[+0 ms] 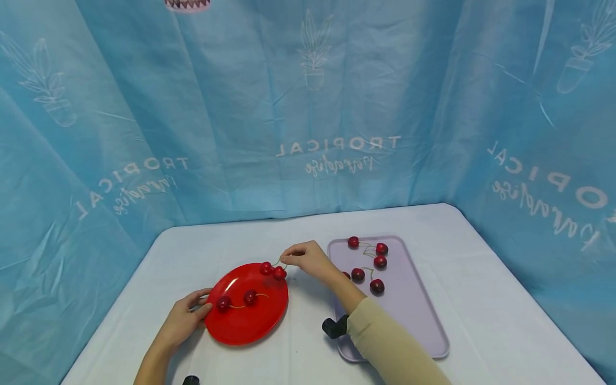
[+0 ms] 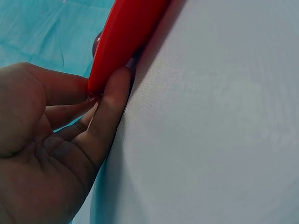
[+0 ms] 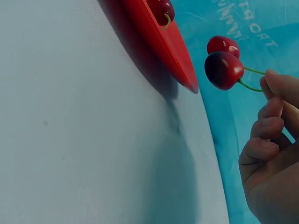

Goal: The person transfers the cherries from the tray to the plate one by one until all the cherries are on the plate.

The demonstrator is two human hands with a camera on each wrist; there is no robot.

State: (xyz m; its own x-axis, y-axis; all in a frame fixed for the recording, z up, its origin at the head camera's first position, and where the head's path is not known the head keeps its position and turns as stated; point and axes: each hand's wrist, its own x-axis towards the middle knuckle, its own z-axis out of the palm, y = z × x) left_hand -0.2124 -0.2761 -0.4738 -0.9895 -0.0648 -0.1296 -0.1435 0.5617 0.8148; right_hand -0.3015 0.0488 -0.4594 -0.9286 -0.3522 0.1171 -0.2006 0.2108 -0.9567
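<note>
Left hand: I see thumb and fingers (image 1: 185, 315) pinching the rim of the glossy round red plate (image 1: 240, 331), probably steadying it.
Right hand: fingertips (image 1: 310, 260) narrowed on thin green stems (image 3: 254, 71), likely sparing the fruit.
Held pair: two shiny red round cherries (image 1: 279, 273), by the plate's far-right rim.
Plate: bears two dark-red stemmed cherries (image 1: 249, 297).
Lilac rectangular tray (image 1: 409, 310): more dark-red cherries (image 1: 377, 287), mostly toward its far end.

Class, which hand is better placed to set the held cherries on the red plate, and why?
The right hand, I'd judge: it pinches two cherries by their stems near the red plate, which the left hand grips.
</note>
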